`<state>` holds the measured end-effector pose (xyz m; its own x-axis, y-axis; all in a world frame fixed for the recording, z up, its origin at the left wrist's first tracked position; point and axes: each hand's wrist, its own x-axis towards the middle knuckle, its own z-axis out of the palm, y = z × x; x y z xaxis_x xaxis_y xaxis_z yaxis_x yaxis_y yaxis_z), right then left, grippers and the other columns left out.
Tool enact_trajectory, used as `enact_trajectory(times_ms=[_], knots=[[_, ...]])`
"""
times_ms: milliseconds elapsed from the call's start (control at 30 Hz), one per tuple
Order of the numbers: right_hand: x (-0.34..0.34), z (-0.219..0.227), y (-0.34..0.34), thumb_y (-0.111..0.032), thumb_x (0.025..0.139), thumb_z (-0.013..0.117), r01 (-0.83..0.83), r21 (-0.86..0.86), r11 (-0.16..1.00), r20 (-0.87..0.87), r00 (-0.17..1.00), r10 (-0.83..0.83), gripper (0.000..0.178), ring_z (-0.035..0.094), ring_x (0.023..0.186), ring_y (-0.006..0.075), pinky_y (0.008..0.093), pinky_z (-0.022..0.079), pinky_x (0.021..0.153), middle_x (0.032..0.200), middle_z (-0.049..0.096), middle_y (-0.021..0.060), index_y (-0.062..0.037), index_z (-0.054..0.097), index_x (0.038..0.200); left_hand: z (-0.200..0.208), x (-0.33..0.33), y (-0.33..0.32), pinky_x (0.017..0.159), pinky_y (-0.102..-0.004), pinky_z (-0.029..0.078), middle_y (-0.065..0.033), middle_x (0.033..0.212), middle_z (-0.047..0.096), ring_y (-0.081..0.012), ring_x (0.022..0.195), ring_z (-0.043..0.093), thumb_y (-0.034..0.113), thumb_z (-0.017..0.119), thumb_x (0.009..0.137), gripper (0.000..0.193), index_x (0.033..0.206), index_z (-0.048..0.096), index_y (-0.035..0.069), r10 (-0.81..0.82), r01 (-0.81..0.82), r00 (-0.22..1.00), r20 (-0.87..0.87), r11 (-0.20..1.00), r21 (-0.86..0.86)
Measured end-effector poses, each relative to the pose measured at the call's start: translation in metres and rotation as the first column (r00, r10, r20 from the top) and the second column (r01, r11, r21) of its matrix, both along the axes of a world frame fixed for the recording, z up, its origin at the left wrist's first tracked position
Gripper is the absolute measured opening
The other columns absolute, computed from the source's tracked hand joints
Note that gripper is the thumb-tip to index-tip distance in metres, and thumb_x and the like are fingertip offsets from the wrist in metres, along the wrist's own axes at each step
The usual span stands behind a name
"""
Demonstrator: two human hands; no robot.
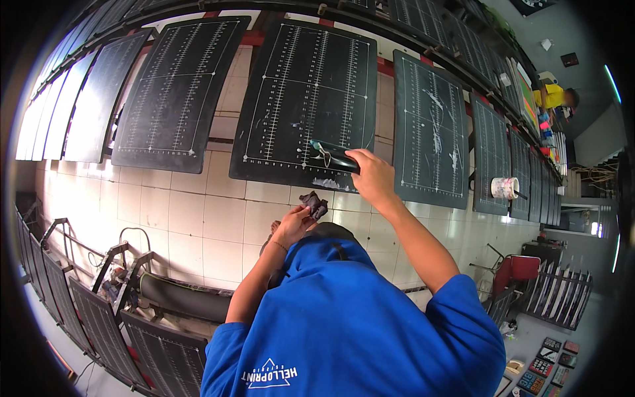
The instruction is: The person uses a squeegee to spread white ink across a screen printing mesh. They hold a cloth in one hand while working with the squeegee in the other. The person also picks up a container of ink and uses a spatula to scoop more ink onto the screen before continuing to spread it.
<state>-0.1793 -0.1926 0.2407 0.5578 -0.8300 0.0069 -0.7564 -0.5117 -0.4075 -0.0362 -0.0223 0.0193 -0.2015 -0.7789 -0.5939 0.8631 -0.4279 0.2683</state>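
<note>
My right hand (374,177) is wrapped round the end of a dark, bottle-shaped cylinder (336,159). Its greenish tip points left, over the lower part of a black printing board (291,126) marked with white scales. From this view I cannot tell whether the tip touches the board. In my left hand (294,223) is a crumpled dark cloth (315,204), pinched just in front of the board's near edge. White smears show on that edge, close to the cylinder.
Similar boards (178,92) stand in a row on both sides; the right one (433,132) has white smears. A white tub (505,188) sits farther right. Behind me are a dark padded roll (182,298) and a red chair (519,271). A person in yellow (554,97) is far right.
</note>
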Motion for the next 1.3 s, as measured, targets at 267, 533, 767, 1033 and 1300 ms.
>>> enact_trajectory(times_ms=[267,533,767,1033,1300], knots=[[-0.017,-0.032,0.091,0.004,0.07,0.063,-0.062,-0.236,0.97,0.002,0.998,0.064,0.048,0.065,0.107,0.0245,0.038,0.052,0.089,0.117,0.067,0.0043,-0.0074,0.066,0.117,-0.022,-0.007,0.002,0.086,-0.0365,0.057,-0.0106,0.112,0.064,-0.0215,0.1,0.066,0.009,0.045,0.104,0.019,0.119,0.055,0.001,-0.072,0.072,0.997,-0.026,0.997,-0.003],[-0.017,-0.058,0.116,0.0,0.08,0.06,-0.054,-0.263,0.963,-0.002,0.998,0.056,0.04,0.064,0.11,0.0238,0.0365,0.051,0.093,0.118,0.067,0.0049,-0.006,0.066,0.118,-0.011,-0.005,0.007,0.09,-0.0475,0.058,-0.0174,0.125,0.063,-0.029,0.113,0.065,0.006,0.04,0.101,0.033,0.13,0.053,-0.003,-0.158,0.158,0.987,-0.006,0.987,-0.024],[-0.011,-0.067,0.092,-0.007,0.084,0.058,-0.097,-0.229,0.968,-0.052,0.995,0.088,0.04,0.063,0.113,0.023,0.0371,0.05,0.095,0.121,0.065,0.0046,-0.0075,0.065,0.123,-0.003,-0.011,0.0,0.1,-0.0374,0.053,-0.0157,0.123,0.064,-0.0256,0.112,0.064,0.004,0.044,0.1,0.03,0.128,0.055,-0.004,-0.065,0.065,0.998,-0.002,0.998,0.007],[0.031,-0.041,-0.035,-0.001,0.076,0.063,-0.138,-0.092,0.986,-0.072,0.989,0.132,0.043,0.065,0.109,0.026,0.042,0.051,0.09,0.118,0.068,0.0031,-0.0119,0.069,0.118,0.014,-0.012,-0.015,0.089,-0.0336,0.055,-0.0069,0.107,0.062,-0.0176,0.099,0.062,0.01,0.05,0.104,0.017,0.117,0.055,0.002,0.018,-0.02,1.0,0.025,0.999,0.05],[0.067,-0.013,-0.115,0.003,0.076,0.06,-0.175,-0.054,0.983,-0.113,0.979,0.168,0.041,0.068,0.097,0.0318,0.043,0.055,0.084,0.109,0.072,0.0043,-0.0155,0.073,0.11,0.012,-0.013,0.0,0.088,-0.0309,0.054,-0.0037,0.1,0.061,-0.0158,0.094,0.062,0.01,0.05,0.103,0.01,0.109,0.056,0.004,0.114,-0.114,0.993,-0.012,0.993,0.041]])
